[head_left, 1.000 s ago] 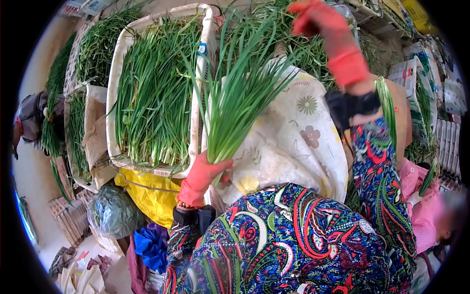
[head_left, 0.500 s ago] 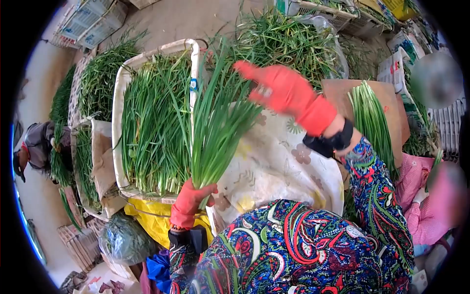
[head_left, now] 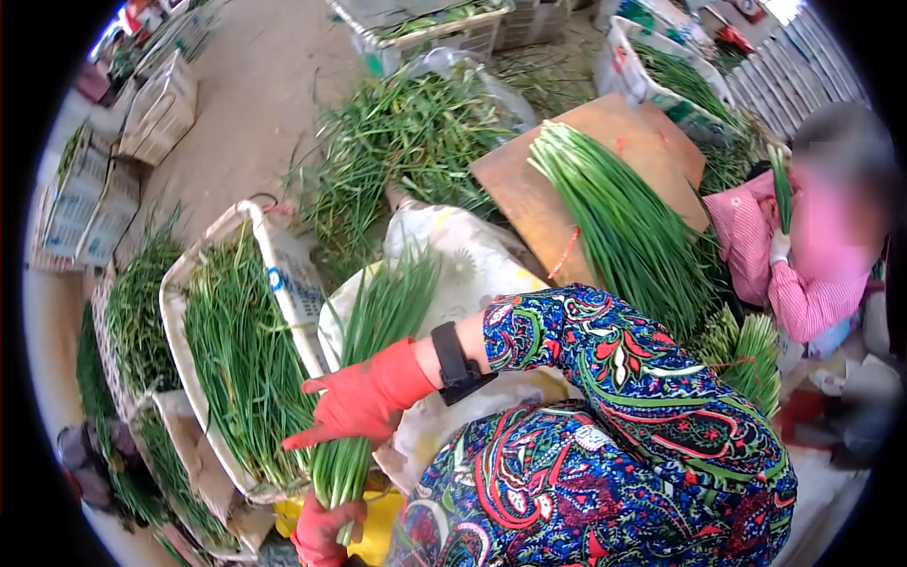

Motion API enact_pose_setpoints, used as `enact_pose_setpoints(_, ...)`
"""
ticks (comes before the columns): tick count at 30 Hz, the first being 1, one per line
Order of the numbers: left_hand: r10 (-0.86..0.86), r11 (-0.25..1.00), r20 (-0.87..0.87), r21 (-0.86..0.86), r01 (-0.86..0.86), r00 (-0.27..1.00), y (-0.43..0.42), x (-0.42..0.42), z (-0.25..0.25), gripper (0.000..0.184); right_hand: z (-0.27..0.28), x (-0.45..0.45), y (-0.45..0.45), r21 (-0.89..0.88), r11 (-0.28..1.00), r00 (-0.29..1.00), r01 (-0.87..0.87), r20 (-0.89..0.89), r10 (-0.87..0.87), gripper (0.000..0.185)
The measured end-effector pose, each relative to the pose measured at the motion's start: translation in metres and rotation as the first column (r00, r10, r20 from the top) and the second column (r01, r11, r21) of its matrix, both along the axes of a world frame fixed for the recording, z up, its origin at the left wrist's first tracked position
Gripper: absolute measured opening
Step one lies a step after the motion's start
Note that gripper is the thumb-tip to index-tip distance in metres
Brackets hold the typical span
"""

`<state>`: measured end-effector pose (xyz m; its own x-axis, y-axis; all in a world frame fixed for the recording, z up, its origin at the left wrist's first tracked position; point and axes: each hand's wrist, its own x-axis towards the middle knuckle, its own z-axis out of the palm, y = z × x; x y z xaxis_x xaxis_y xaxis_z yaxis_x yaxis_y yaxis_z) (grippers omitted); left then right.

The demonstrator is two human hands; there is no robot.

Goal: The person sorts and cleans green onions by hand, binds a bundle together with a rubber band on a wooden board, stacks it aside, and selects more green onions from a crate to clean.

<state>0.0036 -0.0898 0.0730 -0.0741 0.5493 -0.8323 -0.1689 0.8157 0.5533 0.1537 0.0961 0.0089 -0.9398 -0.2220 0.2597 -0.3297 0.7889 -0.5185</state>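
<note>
My left hand (head_left: pixel 326 529), in a red glove, is closed around the pale lower end of a bunch of garlic chives (head_left: pixel 342 470). The green leaves fan upward across my lap. Over the middle of this bunch lies my right hand (head_left: pixel 364 402), also red-gloved, with thumb and forefinger stretched out to the left. Its other fingers are partly hidden. Just left of both hands stands a white crate (head_left: pixel 170 335) filled with loose garlic chives (head_left: pixel 241 359). A pale patterned cloth (head_left: pixel 416 236) covers my lap.
A brown board (head_left: pixel 505 175) at the right carries a large pile of chives (head_left: pixel 614 208). Ahead lies a heap of loose leaves (head_left: pixel 406 132). A person in a pink checked sleeve (head_left: pixel 817 302) sits at far right, holding chives. More crates (head_left: pixel 161 109) stand at the back left.
My right hand has come down and left from above the leaf tips onto the middle of the bunch. My left hand keeps its grip. The view has turned to the right.
</note>
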Motion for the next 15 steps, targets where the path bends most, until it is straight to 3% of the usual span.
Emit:
enact_pose_setpoints(1, 0.051, 0.998, 0.139, 0.03, -0.056, 0.989, 0.005, 0.001, 0.007, 0.042, -0.008, 0.006, 0.004, -0.059, 0.998, 0.999, 0.035, 0.012, -0.034, 0.093)
enact_pose_setpoints(3, -0.334, 0.911, -0.056, -0.274, 0.307, 0.941, 0.024, 0.004, 0.037, 0.017, -0.014, 0.021, 0.015, -0.19, 0.976, 0.994, 0.106, 0.042, -0.099, 0.093)
enact_pose_setpoints(4, -0.335, 0.934, -0.003, -0.132, 0.331, 0.942, 0.023, 0.0, 0.035, 0.023, -0.01, 0.034, 0.021, -0.089, 0.981, 0.982, 0.171, 0.102, -0.162, 0.087)
enact_pose_setpoints(5, -0.447, 0.893, 0.076, -0.016, 0.449, 0.891, 0.04, 0.005, 0.047, 0.006, 0.003, 0.052, 0.027, -0.068, 0.969, 0.964, 0.237, 0.141, -0.226, 0.083)
enact_pose_setpoints(6, -0.248, 0.967, 0.151, 0.088, 0.237, 0.957, 0.039, 0.009, 0.037, 0.021, 0.017, 0.072, 0.031, -0.045, 0.952, 0.94, 0.304, 0.179, -0.292, 0.078)
enact_pose_setpoints(7, -0.047, 0.986, 0.245, 0.168, 0.006, 0.968, 0.038, 0.014, 0.028, 0.047, 0.029, 0.092, 0.031, -0.02, 0.929, 0.91, 0.368, 0.214, -0.356, 0.074)
enact_pose_setpoints(8, -0.139, 0.99, 0.298, 0.078, 0.121, 0.944, 0.054, 0.012, 0.031, 0.05, 0.036, 0.112, 0.027, -0.009, 0.898, 0.887, 0.441, 0.161, -0.434, 0.068)
enact_pose_setpoints(9, -0.491, 0.869, 0.287, 0.102, 0.484, 0.822, 0.086, 0.022, 0.044, 0.03, 0.043, 0.133, 0.021, -0.005, 0.861, 0.856, 0.509, 0.107, -0.505, 0.062)
enact_pose_setpoints(11, -0.708, 0.674, 0.328, 0.053, 0.737, 0.625, 0.129, 0.033, 0.041, 0.03, 0.081, 0.175, 0.005, 0.062, 0.78, 0.739, 0.623, 0.282, -0.612, 0.056)
enact_pose_setpoints(13, -0.819, 0.533, 0.294, 0.072, 0.843, 0.492, 0.166, 0.054, 0.03, 0.027, 0.095, 0.215, -0.02, 0.123, 0.65, 0.597, 0.75, 0.298, -0.745, 0.055)
enact_pose_setpoints(15, -0.937, 0.32, 0.193, 0.151, 0.935, 0.29, 0.198, 0.092, 0.025, 0.026, 0.109, 0.242, -0.039, 0.181, 0.535, 0.411, 0.825, 0.457, -0.789, 0.05)
